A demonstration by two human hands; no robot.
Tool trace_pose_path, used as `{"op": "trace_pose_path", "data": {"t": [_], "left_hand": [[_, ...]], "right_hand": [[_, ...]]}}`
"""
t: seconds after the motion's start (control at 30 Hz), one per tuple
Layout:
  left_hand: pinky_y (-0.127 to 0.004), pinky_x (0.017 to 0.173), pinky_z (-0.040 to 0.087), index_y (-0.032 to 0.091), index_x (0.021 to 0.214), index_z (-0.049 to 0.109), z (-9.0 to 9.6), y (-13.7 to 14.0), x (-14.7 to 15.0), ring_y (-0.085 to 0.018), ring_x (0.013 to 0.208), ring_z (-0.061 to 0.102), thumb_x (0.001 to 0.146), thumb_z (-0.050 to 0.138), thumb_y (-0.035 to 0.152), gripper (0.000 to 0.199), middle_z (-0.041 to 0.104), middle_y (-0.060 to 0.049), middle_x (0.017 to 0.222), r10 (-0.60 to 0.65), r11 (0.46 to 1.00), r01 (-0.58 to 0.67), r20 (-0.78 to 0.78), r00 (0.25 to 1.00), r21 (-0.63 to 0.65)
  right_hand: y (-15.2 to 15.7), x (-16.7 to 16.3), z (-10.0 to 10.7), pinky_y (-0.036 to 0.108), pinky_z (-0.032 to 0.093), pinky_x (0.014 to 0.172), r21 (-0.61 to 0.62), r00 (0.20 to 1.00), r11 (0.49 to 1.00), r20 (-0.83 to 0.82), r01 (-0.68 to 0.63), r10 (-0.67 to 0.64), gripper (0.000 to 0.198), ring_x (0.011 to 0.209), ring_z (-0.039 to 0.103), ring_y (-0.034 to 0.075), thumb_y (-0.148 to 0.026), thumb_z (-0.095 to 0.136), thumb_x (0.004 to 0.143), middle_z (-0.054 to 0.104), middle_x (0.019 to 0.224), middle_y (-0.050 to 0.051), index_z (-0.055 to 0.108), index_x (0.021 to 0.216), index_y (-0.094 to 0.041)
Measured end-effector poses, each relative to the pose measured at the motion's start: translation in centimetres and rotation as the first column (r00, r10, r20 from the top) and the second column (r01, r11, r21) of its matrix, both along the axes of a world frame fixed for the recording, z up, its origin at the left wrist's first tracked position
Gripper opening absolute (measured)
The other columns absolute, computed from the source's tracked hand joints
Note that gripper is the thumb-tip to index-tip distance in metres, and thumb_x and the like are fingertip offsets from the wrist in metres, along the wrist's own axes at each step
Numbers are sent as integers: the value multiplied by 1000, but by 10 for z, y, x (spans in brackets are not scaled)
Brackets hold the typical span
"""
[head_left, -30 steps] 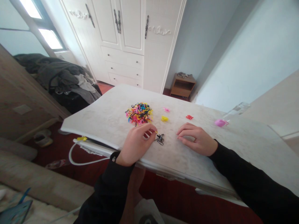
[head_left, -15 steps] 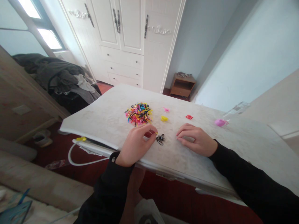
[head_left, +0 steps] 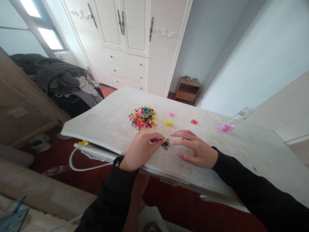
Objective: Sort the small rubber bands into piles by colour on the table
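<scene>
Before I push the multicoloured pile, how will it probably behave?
The multicoloured pile would probably spread rather than roll, since it looks loose and low. Its thin, curled strands suggest it is likely light and floppy.

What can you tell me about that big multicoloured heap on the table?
The heap is a loose, roundish mound of small, thin loops, apparently rubbery bands, in pink, yellow, black, blue and orange-red. They overlap in all directions, unsorted. It rests directly on the pale tabletop, left of a small yellow bunch and just beyond the left hand; whether that hand brushes its near edge is unclear.
</scene>
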State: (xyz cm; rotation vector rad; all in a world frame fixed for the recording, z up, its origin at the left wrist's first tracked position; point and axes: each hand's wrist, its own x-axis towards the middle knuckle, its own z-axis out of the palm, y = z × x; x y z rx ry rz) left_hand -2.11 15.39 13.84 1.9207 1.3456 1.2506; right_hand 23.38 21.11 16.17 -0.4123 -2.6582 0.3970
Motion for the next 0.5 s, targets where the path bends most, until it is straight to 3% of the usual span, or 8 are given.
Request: {"op": "trace_pose_path", "data": {"t": [0.2, 0.5], "left_hand": [[-22, 71, 52, 22, 88, 82, -1, 1, -1, -13, 74, 72, 92, 72, 17, 11, 82, 4, 86, -40, 999, 40, 7, 999, -13], [-22, 67, 50, 21, 88, 82, 2, 4, 0, -12, 66, 68, 88, 71, 14, 13, 81, 2, 81, -6, 1000, 7, 28, 1000, -15]], "right_hand": [[-4, -9, -3, 47, 49, 114, 5, 997, 997, 8, -71, 71, 45, 136, 55, 28, -29, 65, 97, 63, 146, 16, 60, 142, -20], [-4, -15, -4, 46, 51, 111, 10, 997, 998, -38, -68, 68, 46, 130, 60, 26, -25, 61, 100, 66, 141, 15, 56, 145, -21]]}}
